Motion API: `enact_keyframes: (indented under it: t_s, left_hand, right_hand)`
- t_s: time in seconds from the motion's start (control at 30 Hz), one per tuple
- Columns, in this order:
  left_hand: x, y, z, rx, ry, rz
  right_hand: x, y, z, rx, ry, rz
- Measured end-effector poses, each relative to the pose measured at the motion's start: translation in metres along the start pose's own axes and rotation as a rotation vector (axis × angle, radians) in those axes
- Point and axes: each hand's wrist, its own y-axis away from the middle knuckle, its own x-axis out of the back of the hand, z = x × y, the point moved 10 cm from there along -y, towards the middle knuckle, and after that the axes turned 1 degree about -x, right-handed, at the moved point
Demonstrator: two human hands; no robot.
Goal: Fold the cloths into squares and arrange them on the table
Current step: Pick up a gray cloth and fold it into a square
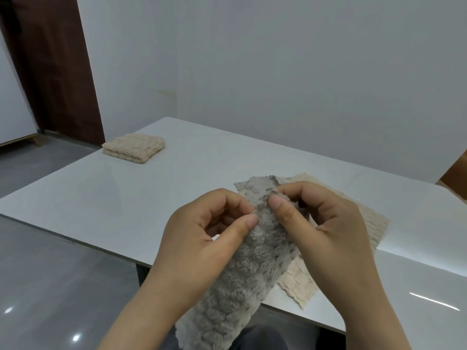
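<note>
A fluffy grey cloth (240, 281) hangs in a long bunch in front of me, its lower end below the table's near edge. My left hand (199, 246) pinches its upper part between thumb and fingers. Close beside it, my right hand (326, 236) pinches the top edge. A beige cloth (364, 223) lies spread flat on the white table (151, 198) under and behind my right hand, partly hidden. A folded beige cloth (135, 148) sits as a square at the table's far left corner.
The table's near edge runs diagonally from left to lower right. Grey glossy floor (50, 286) lies to the left. A dark brown door (55, 66) stands at the back left, and a plain wall rises behind the table.
</note>
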Motion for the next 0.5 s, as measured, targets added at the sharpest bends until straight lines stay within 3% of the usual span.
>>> enact_keyframes:
  t_s: [0.5]
  left_hand:
    - [-0.014, 0.009, -0.035, 0.054, -0.178, -0.195]
  right_hand:
    - [0.028, 0.002, 0.012, 0.003, 0.003, 0.208]
